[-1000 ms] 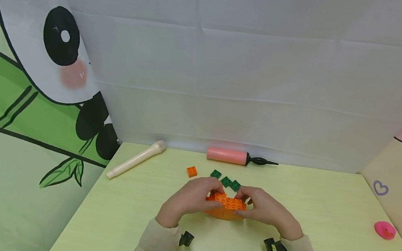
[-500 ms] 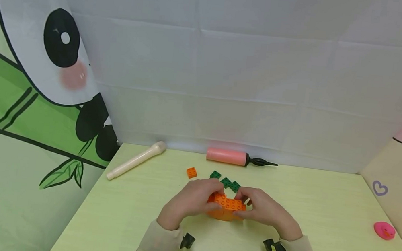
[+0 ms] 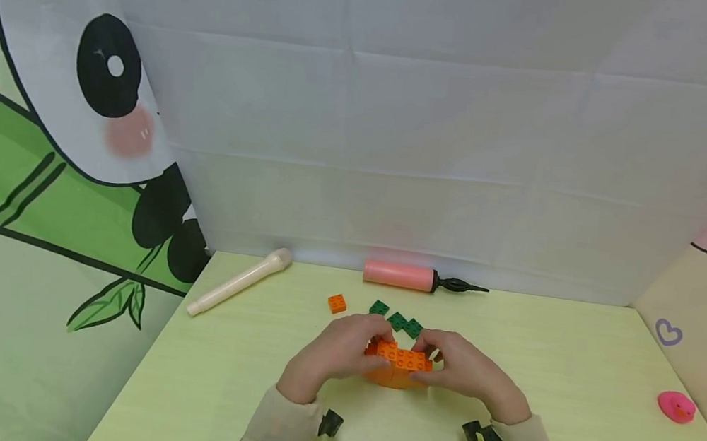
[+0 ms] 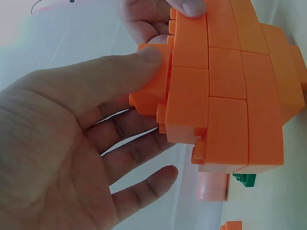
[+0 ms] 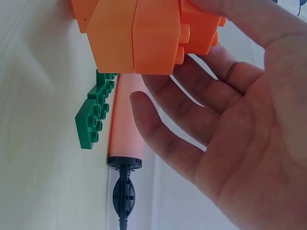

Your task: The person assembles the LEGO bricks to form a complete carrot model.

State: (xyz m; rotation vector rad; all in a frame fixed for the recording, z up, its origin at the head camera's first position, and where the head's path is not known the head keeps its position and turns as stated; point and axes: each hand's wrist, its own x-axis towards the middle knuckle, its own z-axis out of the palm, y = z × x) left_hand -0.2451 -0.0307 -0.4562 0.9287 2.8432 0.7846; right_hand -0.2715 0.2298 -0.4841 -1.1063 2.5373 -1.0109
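One orange brick build [image 3: 394,376] is pinched between left hand [image 3: 344,344] and right hand [image 3: 463,362].

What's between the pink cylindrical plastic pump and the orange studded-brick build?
Three small green studded plastic bricks lie between the pink pump and orange build; the head view shows them.

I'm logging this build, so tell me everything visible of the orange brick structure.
The orange brick structure looks like smooth plastic: layered bricks with visible seams, round studs facing up, and stepped ends. It is on or just above the table, nearer the person than the green bricks. The left hand pinches one end, the right hand the other.
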